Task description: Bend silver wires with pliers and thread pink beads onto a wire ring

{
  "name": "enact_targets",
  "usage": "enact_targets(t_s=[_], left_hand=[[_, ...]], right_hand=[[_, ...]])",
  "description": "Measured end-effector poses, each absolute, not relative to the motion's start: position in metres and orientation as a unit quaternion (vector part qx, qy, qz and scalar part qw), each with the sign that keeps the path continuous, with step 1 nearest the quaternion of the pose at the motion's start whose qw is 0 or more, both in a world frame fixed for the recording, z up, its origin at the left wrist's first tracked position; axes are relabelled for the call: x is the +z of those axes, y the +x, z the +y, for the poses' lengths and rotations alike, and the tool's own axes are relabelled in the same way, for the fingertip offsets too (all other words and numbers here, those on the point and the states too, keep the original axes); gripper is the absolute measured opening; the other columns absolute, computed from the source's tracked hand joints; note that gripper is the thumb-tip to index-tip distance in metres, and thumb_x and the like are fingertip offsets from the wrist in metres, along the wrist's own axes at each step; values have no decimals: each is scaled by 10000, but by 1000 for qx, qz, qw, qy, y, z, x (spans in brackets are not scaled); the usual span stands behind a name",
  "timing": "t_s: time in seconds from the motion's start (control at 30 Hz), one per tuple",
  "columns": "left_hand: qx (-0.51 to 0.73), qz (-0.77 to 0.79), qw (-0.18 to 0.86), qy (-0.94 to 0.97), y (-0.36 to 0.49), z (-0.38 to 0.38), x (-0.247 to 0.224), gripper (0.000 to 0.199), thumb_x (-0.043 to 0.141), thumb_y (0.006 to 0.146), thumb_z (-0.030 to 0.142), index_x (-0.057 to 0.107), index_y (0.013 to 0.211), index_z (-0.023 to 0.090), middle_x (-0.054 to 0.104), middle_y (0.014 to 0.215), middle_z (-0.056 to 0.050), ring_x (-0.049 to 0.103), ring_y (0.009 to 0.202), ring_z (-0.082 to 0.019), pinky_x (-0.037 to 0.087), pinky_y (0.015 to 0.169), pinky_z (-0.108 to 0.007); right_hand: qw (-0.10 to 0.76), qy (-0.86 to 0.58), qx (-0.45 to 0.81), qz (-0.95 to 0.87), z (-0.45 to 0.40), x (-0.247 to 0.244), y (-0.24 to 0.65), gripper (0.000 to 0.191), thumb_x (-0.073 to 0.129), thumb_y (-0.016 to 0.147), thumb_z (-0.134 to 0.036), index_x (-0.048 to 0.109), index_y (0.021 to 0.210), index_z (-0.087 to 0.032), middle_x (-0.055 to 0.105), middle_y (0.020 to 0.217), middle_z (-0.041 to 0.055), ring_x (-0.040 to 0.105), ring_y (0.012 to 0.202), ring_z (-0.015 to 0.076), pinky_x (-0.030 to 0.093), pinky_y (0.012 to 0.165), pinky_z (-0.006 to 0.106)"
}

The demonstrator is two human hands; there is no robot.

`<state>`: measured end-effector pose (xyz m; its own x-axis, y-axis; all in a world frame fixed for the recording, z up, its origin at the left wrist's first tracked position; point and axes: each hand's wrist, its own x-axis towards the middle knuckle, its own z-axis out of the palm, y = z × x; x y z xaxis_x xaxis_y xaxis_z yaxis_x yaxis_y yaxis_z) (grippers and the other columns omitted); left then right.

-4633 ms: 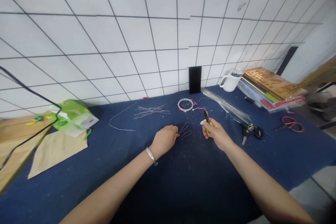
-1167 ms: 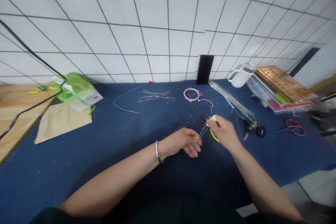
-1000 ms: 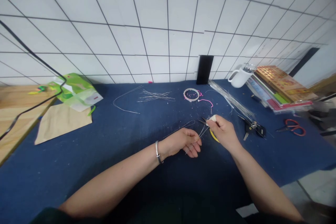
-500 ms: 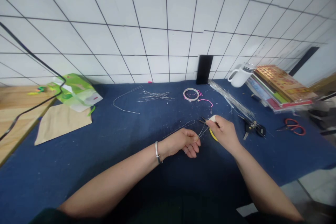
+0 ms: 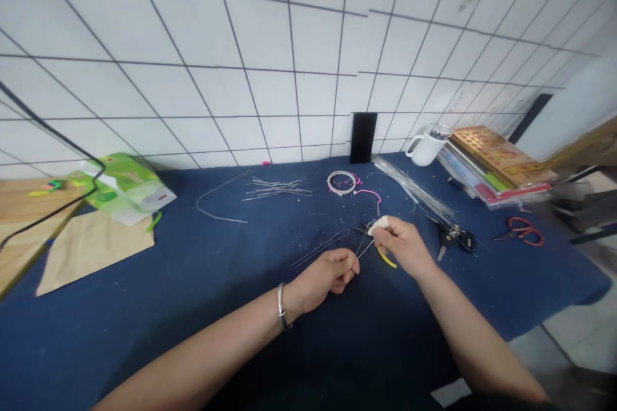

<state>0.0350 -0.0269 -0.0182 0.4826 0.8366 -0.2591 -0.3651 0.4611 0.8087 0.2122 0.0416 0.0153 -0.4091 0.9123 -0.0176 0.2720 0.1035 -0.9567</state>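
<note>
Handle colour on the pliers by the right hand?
Yellow; the pliers' handle shows best in the head view, beside the right hand.

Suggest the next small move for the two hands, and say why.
I'd probably ease the right hand gently away from the left hand to draw the wire taut: both hands seem to pinch it, and between them part of it runs straight while part bows.

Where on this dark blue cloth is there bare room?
The dark blue cloth looks bare, bar specks, between the flat tan sheet and the left forearm, and between the red-handled scissors and the cloth's near right edge. It is crowded around the right hand, with yellow-handled pliers and thin silver wire, and near the black key fob.
</note>
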Motion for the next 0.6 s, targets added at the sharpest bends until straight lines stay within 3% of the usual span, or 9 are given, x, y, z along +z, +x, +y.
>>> enact_targets(t_s=[0.17,0.37,0.6], left_hand=[[364,291,824,321,39,-30,-14,211,461,843,323,503,745,141,316,513,57,160,419,-41,105,426,-208],[387,268,813,342,47,-41,-11,227,426,865,329,465,733,148,216,504,76,136,427,-49,104,429,-211],[430,282,727,455,56,-51,-10,271,379,892,352,477,761,137,297,538,54,236,475,-60,169,451,-215]], right_hand=[[318,-287,720,-546,36,12,208,348,637,712,-353,548,1006,-189,438,632,-50,365,423,50,315,386,194],[332,-199,779,-493,29,10,208,212,671,710,-312,573,817,-158,395,511,-76,308,397,30,264,363,157],[386,-198,755,-491,22,9,207,204,680,709,-313,575,746,-142,430,483,-64,329,378,29,262,359,159]])
